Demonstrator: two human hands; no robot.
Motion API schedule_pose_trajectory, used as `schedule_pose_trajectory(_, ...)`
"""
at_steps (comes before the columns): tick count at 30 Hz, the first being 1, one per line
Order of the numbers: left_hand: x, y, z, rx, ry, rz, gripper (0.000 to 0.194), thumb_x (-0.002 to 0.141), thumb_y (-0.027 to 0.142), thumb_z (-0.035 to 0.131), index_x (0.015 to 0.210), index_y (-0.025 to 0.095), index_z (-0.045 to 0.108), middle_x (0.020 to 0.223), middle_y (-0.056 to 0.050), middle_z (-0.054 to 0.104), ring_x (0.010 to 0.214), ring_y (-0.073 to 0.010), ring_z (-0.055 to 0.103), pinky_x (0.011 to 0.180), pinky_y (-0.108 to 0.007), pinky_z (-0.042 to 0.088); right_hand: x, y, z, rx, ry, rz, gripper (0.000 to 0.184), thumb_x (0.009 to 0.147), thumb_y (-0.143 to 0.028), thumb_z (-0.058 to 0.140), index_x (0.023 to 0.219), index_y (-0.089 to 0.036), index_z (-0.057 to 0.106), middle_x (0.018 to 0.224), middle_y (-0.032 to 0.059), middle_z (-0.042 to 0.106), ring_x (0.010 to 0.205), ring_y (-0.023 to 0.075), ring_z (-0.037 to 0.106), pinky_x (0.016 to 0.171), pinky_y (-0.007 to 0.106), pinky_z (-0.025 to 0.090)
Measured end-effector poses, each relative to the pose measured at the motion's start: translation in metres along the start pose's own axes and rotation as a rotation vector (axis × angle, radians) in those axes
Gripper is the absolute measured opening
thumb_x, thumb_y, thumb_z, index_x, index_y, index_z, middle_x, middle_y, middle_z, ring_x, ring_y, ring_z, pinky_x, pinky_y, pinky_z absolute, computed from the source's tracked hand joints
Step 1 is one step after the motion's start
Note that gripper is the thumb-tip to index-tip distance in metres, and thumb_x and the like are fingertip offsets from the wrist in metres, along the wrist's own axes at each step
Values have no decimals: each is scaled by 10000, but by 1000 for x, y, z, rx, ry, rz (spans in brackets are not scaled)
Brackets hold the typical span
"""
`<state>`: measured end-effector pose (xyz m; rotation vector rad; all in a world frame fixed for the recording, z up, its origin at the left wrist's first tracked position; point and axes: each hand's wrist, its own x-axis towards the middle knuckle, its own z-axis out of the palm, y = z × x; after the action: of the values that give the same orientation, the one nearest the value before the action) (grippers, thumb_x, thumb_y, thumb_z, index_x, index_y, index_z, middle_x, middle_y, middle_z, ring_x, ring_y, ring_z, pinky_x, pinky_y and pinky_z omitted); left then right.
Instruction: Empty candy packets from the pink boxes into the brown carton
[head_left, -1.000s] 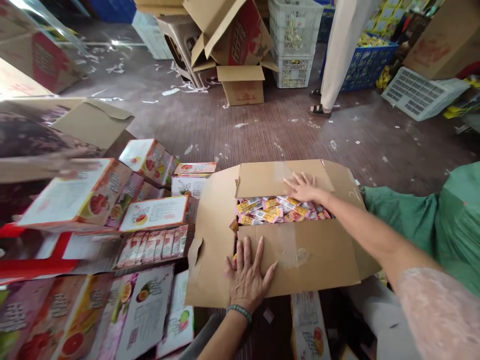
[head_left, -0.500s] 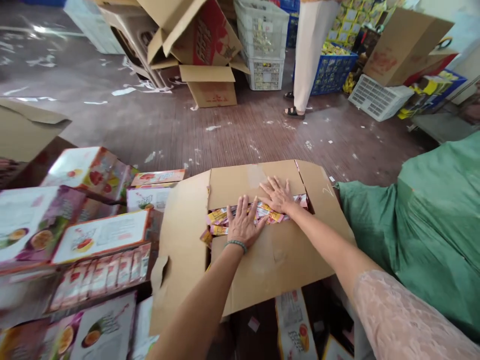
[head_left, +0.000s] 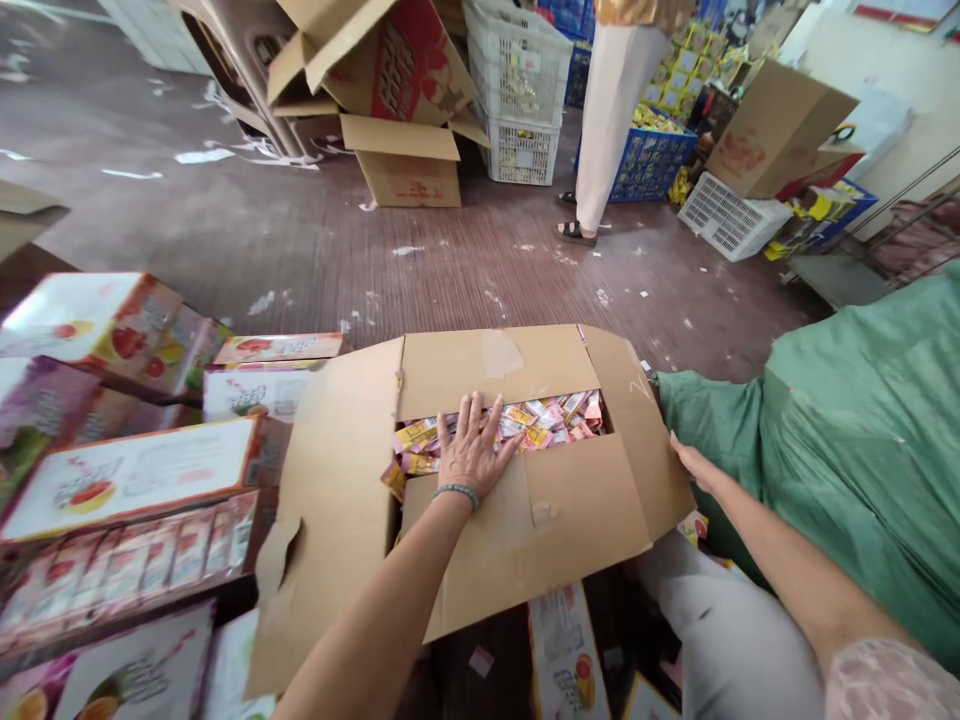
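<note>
A brown cardboard box sits open in front of me, its flaps spread. Inside lie several small yellow and pink sachets. My left hand lies flat, fingers stretched out, on the sachets and the near flap's edge; a green bead bracelet circles its wrist. My right hand is at the box's right flap, its fingers tucked behind the flap's edge and hidden.
Printed fruit cartons are stacked to the left. A green cloth bundle lies to the right. A person in white trousers stands beyond, by white crates, a blue crate and opened cardboard boxes.
My right hand left the sachets and moved to the right flap's outer edge. My left hand went from the near flap onto the sachets. The view shifted right.
</note>
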<state>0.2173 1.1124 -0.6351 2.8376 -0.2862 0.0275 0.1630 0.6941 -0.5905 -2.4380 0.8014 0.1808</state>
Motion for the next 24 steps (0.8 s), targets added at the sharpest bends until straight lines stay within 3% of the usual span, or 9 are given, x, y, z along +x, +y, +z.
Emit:
schedule_pose_trajectory(2,0,0,0,-3,1,1,766,1043,633,430,1679,208,398,1780,-184,266,1663,-377,208,1313,-692,96,-10,16,-24,74,-19,50,643,896,-771,470,822,-231,814,977,191,831,1030,369,799,850,491,658)
schedule_pose_trajectory(5,0,0,1,-8,3,2,757,1044,627,419,1677,211,405,1779,-180,275,1662,-371,212,1314,-686,94,-27,9,-81,277,-157,60,583,767,-794,661,848,-245,838,1022,170,836,1020,396,802,892,531,658)
schedule_pose_trajectory(8,1,-1,3,-10,11,9,754,1040,622,434,1674,214,413,1779,-179,275,1662,-372,212,1315,-684,81,-57,-26,-115,295,-369,-192,616,812,-785,682,1116,-281,861,1258,133,794,1237,387,734,1112,565,569)
schedule_pose_trajectory(10,2,-1,3,-8,16,9,754,1038,620,442,1671,212,418,1778,-183,277,1662,-376,211,1315,-685,76,-81,-52,-97,140,-433,-484,630,931,-758,549,1334,-332,778,1496,77,662,1457,349,579,1269,561,417)
schedule_pose_trajectory(12,2,0,1,-7,15,7,758,1038,619,448,1672,205,414,1776,-191,277,1662,-378,210,1313,-686,84,-97,-70,-48,-53,-476,-729,656,997,-729,382,1529,-405,589,1670,-13,448,1590,296,387,1325,543,319)
schedule_pose_trajectory(14,1,0,-1,-6,6,10,761,1039,616,450,1675,200,405,1775,-198,276,1662,-378,208,1311,-686,97,-103,-78,14,-297,-483,-841,639,999,-733,308,1603,-535,369,1720,-122,228,1620,233,267,1306,487,348)
schedule_pose_trajectory(17,0,-1,-2,-8,-8,17,750,1047,593,442,1680,195,392,1773,-201,278,1664,-370,207,1313,-682,96,-98,-77,87,-607,-360,-912,667,940,-846,334,1546,-691,104,1701,-224,104,1633,286,114,1300,666,281)
schedule_pose_trajectory(20,0,-1,-3,-31,-11,10,754,1047,553,442,1700,190,341,1775,-195,275,1668,-356,199,1317,-677,73,-93,-70,112,-703,-268,-959,784,913,-884,378,1547,-656,-22,1720,-200,102,1635,348,82,1288,775,217)
schedule_pose_trajectory(24,4,3,-15,-102,-85,28,826,1014,555,509,1719,193,278,1787,-201,235,1674,-362,168,1316,-677,71,-92,-64,108,-688,-229,-972,834,964,-792,451,1661,-505,96,1772,-56,157,1657,374,123,1304,762,203)
